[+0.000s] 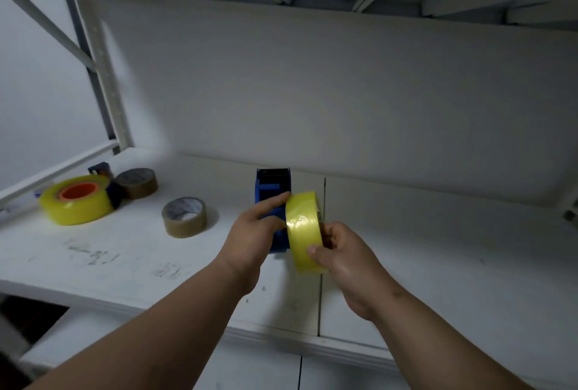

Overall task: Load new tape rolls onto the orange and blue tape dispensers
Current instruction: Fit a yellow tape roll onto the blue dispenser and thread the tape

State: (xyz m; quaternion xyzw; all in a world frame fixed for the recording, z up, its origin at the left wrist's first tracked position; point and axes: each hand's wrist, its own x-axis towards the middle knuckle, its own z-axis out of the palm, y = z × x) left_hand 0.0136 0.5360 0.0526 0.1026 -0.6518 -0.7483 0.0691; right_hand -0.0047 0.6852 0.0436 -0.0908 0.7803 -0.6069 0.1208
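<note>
Yellow tape roll (304, 231), held on edge above a white shelf (438, 258), is pinched by the right hand (342, 259), thumb pressed on the roll's outer band and fingers curled behind its far face. The roll sits tight against the right flank of the blue tape dispenser (272, 202), whose serrated cutter points toward the white back panel (344, 92). The left hand (253, 239) wraps the dispenser's left flank, forefinger stretched along its top toward the roll, so both hands are closed on what they hold.

Left of the blue dispenser, a brown tape roll (184, 217) lies flat on the shelf. Farther left lies a larger yellow roll with an orange core (76, 198), flat and touching a dark blue part whose form is too blurred to tell. Just behind that, toward the back panel, rests a second brown roll (137, 183), with a small dark object (100, 169) beside it near the shelf's upright post (103, 76). Grey scuff marks (93, 256) streak the shelf surface well left of the dispenser, toward the front edge.
</note>
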